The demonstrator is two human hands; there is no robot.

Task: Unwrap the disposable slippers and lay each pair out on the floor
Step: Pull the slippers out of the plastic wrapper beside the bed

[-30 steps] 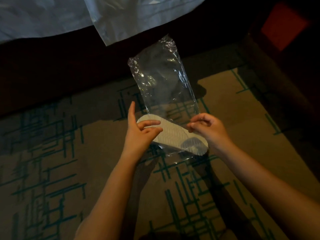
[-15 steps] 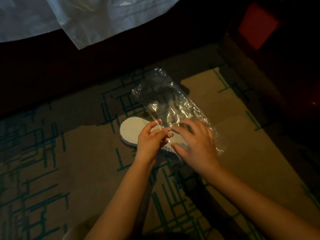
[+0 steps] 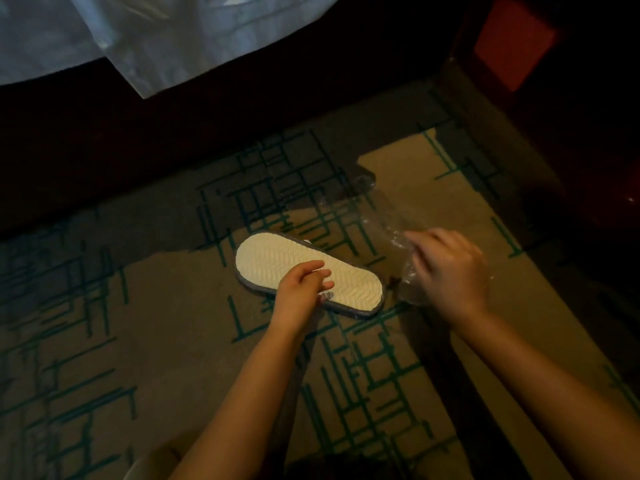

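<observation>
So we've got the flat white disposable slippers with a wavy-textured sole and thin grey edging sole-up over the tan carpet with dark green line pattern, lying diagonally from upper left down to lower right. It looks like a stacked pair, since a sliver of white peeks out along the upper edge, but we can't say for sure from this angle. We also can't tell if they're actually resting on the carpet or held just above it.

Our left hand pinches the slippers at the near long edge, roughly mid-length, thumb under and fingers curled over the sole.

Our right hand is just to the right of the slippers, not touching them, fingers curled round the crinkly clear plastic wrapper. The wrapper trails up and to the left from that hand, and another bit bunches out below the palm. It's clear of the slippers.

Further back there's a rumpled white bedsheet hanging over a dark bed base, and a red rectangular patch off in the dim top right corner, too dark to make out what it is.
</observation>
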